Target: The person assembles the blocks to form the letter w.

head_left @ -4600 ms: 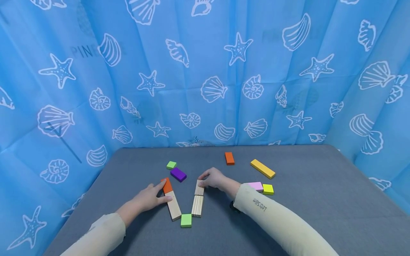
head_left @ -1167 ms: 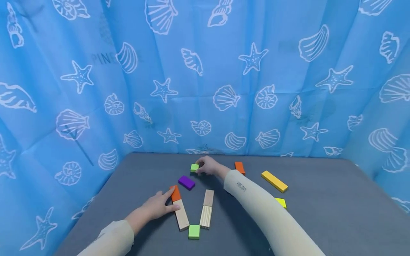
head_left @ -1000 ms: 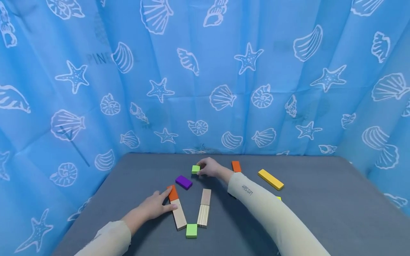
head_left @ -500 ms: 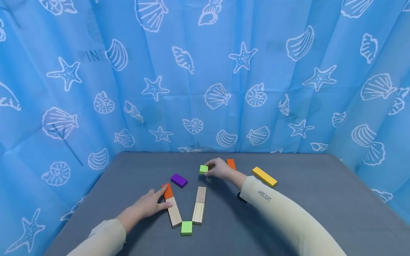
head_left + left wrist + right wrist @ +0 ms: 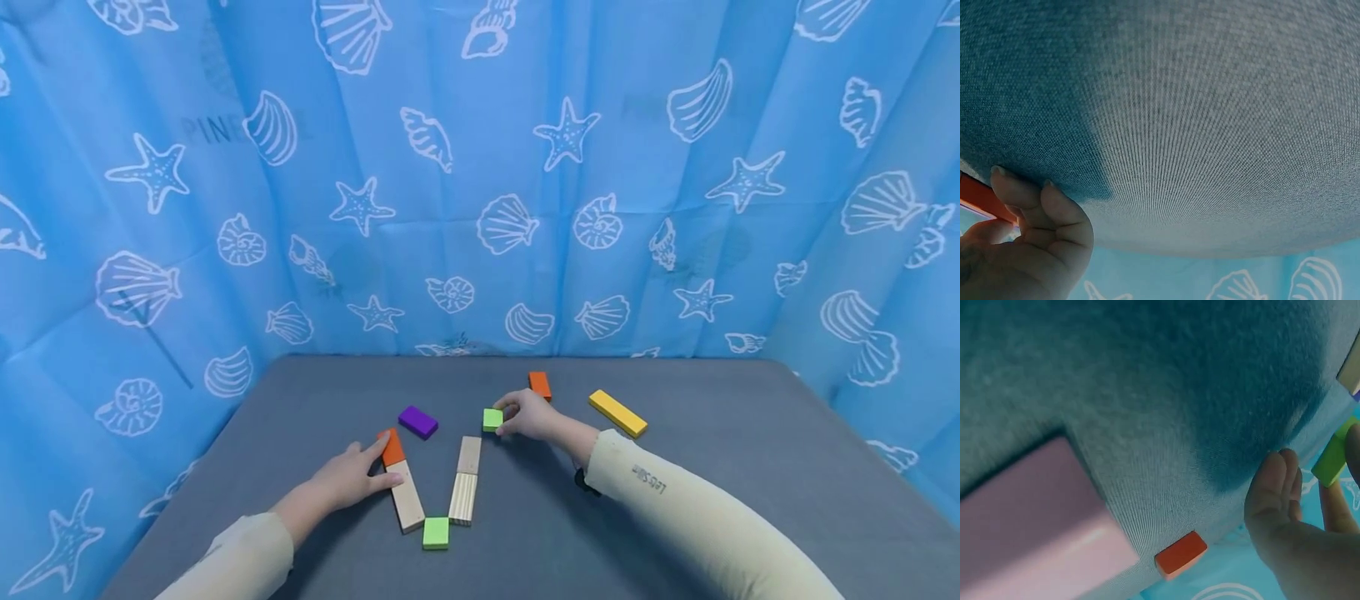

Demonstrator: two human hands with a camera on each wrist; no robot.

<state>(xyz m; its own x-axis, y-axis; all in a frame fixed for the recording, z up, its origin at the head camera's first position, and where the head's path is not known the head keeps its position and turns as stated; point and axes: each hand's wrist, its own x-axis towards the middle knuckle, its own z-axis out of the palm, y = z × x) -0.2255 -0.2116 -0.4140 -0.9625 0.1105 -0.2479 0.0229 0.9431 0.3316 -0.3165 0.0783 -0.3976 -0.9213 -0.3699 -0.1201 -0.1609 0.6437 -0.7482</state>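
Positioning a green block seems underway: the right hand pinches it near a wooden block's far end; the left hand, forefinger and thumb apart, touches an orange block. Next probably calls for aligning, then lowering.

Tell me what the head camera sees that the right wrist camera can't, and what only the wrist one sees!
Only the head view: the left hand, the yellow block and the nearest green block.

Only the right wrist view: the pink block, big and close.

Both: the right hand pinching another green block, an orange block, a wooden block, the table and the blue curtain.
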